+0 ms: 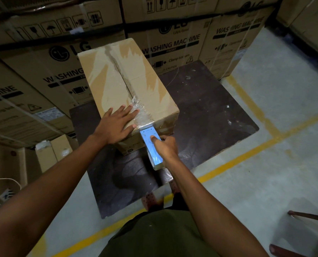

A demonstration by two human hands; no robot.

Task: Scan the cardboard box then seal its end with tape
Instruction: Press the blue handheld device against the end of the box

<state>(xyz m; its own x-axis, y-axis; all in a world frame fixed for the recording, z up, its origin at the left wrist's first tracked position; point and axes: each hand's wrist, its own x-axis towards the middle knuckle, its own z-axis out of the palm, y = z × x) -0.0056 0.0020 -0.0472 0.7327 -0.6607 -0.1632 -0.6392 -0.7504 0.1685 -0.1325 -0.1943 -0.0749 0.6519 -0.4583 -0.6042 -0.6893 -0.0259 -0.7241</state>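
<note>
A long brown cardboard box [117, 75] lies on a dark board, its top seam running away from me. My left hand [115, 125] presses flat on the box's near end, fingers spread beside a strip of clear tape [142, 115] that runs from the seam over the near edge. My right hand [165, 147] grips a blue tape dispenser [150, 143] with its roll, held against the box's near face just below the top edge, index finger along its top.
The box rests on a dark wooden board [210, 108] on a grey floor with yellow lines [247, 151]. Stacked washing machine cartons [173, 43] wall the back and left. Smaller cartons [50, 154] stand at left. A wooden stick [310, 217] lies at lower right.
</note>
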